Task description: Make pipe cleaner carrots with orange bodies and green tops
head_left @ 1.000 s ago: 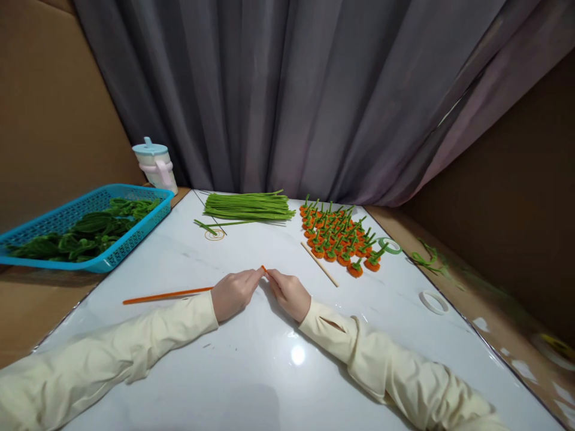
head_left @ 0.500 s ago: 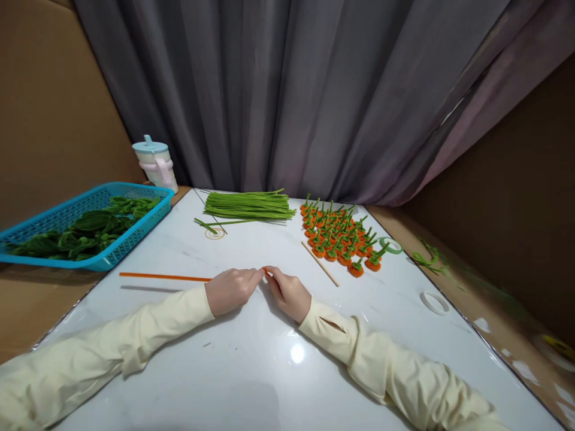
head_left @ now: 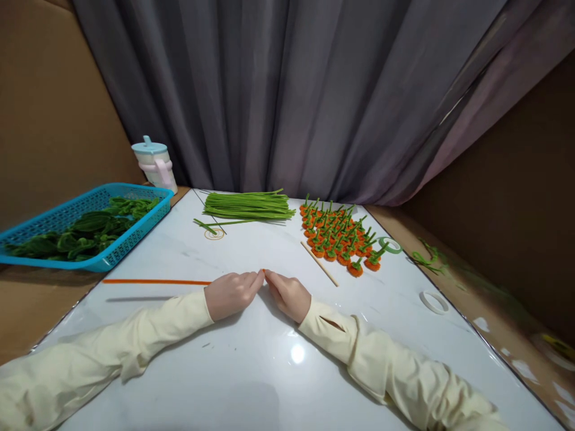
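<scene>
"Start at the left, using the green bundle [head_left: 247, 205] as the mark. What is there?"

"The blue basket [head_left: 139, 230], holding leafy green pieces [head_left: 85, 230], sits well left of the bundle. The lidded cup [head_left: 155, 164] stands upright, also left of it but closer."

"And the orange stem [head_left: 157, 282]?"

"It runs nearly level in front of the bundle and to its left, held above the surface [head_left: 179, 371]; I see its shadow below. Its near end disappears into my left hand [head_left: 233, 293], in front of the bundle. Those fingers are pressed together, pinching it."

"The other hand?"

"My right hand [head_left: 290, 294] is in front of the bundle too, toward its right end. Thumb and finger pinch the stem's tip, and only a speck of orange shows where both sets of fingertips meet."

"What has just changed?"

"A second ago the free end hung lower and reached less far left. Now more length shows past my left hand, while my fingertips stay put. I judge the fine work is all at that short tip, with the long part merely trailing."

"Further right?"

"The wooden stick [head_left: 318, 263] lies to the bundle's front right. Beside the bundle's right end crowd the orange flower heads [head_left: 336, 236], green stalks up."
</scene>
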